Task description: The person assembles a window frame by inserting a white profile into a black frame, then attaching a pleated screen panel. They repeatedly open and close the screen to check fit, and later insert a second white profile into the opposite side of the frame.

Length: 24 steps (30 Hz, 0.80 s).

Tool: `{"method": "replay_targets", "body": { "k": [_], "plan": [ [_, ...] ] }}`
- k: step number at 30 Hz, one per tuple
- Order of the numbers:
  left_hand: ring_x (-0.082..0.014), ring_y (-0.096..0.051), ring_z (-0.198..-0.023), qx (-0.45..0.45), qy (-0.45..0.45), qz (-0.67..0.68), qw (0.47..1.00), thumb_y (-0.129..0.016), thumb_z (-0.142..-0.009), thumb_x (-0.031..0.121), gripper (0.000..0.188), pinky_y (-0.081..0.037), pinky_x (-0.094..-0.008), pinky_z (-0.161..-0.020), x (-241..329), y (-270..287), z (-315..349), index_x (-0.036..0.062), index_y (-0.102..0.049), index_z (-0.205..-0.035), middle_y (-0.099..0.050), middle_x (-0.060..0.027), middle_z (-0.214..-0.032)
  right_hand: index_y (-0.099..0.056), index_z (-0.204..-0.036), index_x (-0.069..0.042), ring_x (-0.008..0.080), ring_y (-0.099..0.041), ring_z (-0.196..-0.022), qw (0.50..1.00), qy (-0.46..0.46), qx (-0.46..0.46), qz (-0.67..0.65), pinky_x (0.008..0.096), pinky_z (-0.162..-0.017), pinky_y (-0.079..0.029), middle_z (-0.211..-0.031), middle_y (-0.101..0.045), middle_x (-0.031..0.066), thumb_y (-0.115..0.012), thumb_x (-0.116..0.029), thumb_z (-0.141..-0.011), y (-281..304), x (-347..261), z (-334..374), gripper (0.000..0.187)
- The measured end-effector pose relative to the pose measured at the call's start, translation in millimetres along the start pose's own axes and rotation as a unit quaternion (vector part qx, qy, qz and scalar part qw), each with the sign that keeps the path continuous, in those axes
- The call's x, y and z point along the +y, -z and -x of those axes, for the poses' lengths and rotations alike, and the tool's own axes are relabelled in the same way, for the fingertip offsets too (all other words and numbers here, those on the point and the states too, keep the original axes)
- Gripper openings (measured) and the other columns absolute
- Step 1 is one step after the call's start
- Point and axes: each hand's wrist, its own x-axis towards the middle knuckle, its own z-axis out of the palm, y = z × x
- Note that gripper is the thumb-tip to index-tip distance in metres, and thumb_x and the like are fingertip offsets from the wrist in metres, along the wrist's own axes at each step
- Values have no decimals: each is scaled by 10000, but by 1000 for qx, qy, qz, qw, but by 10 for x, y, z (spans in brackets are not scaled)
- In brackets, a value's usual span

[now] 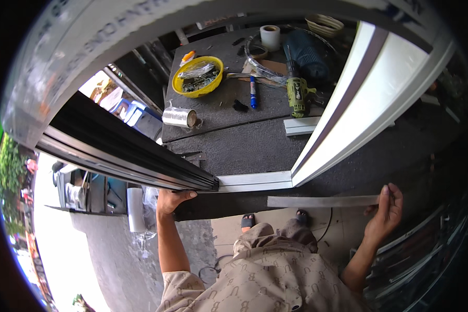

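Note:
A large upright frame stands on the bench edge in front of me, with a black grooved profile on the left, a white profile on the right and a short white bottom rail between them. My left hand grips the lower left corner, its thumb along the underside and its other fingers partly hidden behind the black profile. Out to the right, my right hand pinches one end of a thin, flat greyish strip. The strip's free end reaches left, just below the bottom rail on my side.
On the dark covered bench are a yellow bowl of small metal parts, a blue marker, a green power drill, a foil-like roll and a white roll. A wrapped roll stands below left; bundled lengths lie lower right.

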Motion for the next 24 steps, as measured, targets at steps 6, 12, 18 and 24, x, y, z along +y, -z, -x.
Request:
{"method": "replay_targets", "body": {
  "k": [6,12,18,24],
  "plan": [
    [-242,-713,-945,-70,-18,-120,990,-896,-690,29,403,-552,-388,-918,80,97,-51,16,-783,-1076,-778,-79,-1034,-500,-1048,-40,57,-546,-499,998,-17,56,-24,213,-451,-436,-737,-641,49,-762,-125,-1019,-821,7,771,277],
    [-257,-700,-1023,-95,-16,-140,985,-910,-724,64,436,-530,-406,-1004,86,88,-110,27,-777,-1138,-765,-81,-1101,-484,-1054,-25,54,-525,-542,997,-72,31,-3,223,-491,-455,-745,-580,19,-819,-111,-971,-1052,-6,955,356],
    [-261,-681,-1055,-88,-8,-110,990,-920,-714,77,478,-504,-415,-1040,75,79,-84,34,-763,-1163,-750,-82,-1137,-491,-1156,10,77,-474,-555,992,-88,-9,87,274,-492,-383,-650,-544,29,-836,-179,-959,-1164,34,900,440],
    [-260,-700,-1051,-93,-59,-96,989,-898,-754,36,432,-521,-397,-1024,26,81,-93,42,-780,-1170,-773,-93,-1141,-501,-1244,13,101,-424,-547,988,-24,-45,145,288,-523,-380,-633,-519,26,-831,-169,-959,-1147,118,842,472]
  ]
}}
